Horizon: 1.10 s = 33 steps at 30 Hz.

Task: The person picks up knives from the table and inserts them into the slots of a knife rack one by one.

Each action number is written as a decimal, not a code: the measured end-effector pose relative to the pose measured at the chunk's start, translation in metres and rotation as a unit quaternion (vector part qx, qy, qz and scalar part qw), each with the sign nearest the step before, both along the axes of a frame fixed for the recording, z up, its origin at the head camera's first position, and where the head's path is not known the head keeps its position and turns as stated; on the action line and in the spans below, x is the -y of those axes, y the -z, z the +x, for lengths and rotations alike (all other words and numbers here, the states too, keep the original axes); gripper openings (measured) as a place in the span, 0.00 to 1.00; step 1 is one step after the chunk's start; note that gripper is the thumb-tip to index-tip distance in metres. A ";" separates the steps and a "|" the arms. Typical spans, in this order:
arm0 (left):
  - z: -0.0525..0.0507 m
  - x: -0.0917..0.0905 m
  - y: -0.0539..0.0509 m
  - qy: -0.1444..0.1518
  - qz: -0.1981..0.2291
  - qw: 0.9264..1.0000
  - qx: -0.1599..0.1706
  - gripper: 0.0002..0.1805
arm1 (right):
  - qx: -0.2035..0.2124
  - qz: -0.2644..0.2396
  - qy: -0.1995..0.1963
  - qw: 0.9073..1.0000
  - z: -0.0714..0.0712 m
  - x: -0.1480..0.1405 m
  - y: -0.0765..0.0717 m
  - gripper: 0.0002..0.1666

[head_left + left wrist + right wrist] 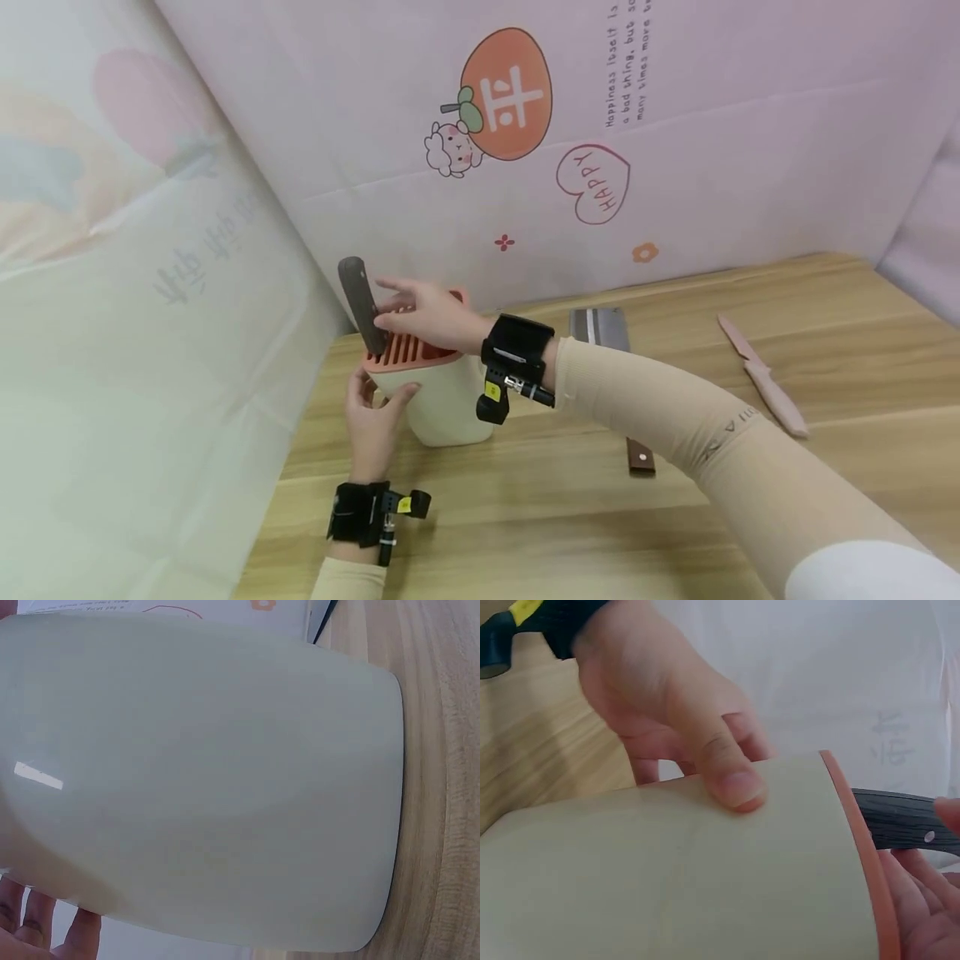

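Note:
A cream knife block (442, 408) (225, 780) (667, 862) with an orange slotted top (408, 350) stands upright. My left hand (372, 425) (675, 705) grips its upper left side, thumb on the front wall; several of its fingers (79, 930) show in the left wrist view. A dark knife handle (360, 300) (900, 817) sticks up from the slots at the left end, tilted left, its blade hidden. Beside that handle is my right hand (435, 317) (930, 900), the thumb touching it and the index finger stretched out, not curled round it.
On the wooden table (525, 533), a cleaver (611, 329) lies right of the block, partly hidden under my right forearm, its brown handle (641, 458) showing below. Farther right lies a pink knife (772, 387). Printed cloth (675, 200) hangs behind and at the left.

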<state>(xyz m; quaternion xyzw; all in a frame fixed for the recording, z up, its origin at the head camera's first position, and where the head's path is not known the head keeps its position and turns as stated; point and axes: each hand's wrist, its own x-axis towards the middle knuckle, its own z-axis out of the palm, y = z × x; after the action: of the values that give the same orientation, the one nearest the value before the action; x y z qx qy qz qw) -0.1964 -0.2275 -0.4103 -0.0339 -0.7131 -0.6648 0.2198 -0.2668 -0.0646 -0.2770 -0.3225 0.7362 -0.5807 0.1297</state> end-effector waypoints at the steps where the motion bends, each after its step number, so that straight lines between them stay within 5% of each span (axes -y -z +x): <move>1: 0.000 0.000 0.000 -0.001 0.000 1.000 -0.001 0.37 | -0.016 0.014 -0.007 1.000 0.001 -0.001 0.002 0.39; 8: 0.004 0.008 0.003 -0.009 -0.018 1.000 0.008 0.37 | -0.120 0.076 -0.082 0.986 0.017 -0.020 0.010 0.38; 11: 0.006 0.011 0.002 -0.015 -0.031 0.999 0.017 0.37 | -0.206 0.093 -0.118 0.967 0.028 -0.040 0.022 0.39; 15: 0.005 0.011 0.000 -0.012 -0.042 0.999 0.020 0.38 | -0.331 0.107 -0.139 0.927 0.039 -0.073 0.038 0.39; 18: 0.002 0.011 -0.002 -0.010 -0.048 0.999 0.012 0.37 | -0.377 0.151 -0.148 0.902 0.045 -0.096 0.050 0.41; 21: 0.000 0.009 -0.003 -0.010 -0.052 0.999 0.003 0.36 | -0.377 0.199 -0.145 0.893 0.047 -0.116 0.064 0.42; 29: -0.002 0.007 -0.001 -0.009 -0.042 0.999 0.010 0.37 | -0.363 0.239 -0.112 0.894 0.042 -0.160 0.107 0.40; 33: 0.000 0.005 -0.001 -0.010 -0.042 0.999 0.014 0.38 | -0.374 0.282 -0.126 0.875 0.040 -0.185 0.129 0.41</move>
<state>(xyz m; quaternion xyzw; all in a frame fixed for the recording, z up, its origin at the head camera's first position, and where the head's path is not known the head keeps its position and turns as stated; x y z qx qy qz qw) -0.1969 -0.2324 -0.4088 -0.0265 -0.7435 -0.6326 0.2154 -0.2263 0.1200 -0.4059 -0.5553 0.8154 -0.1634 0.0024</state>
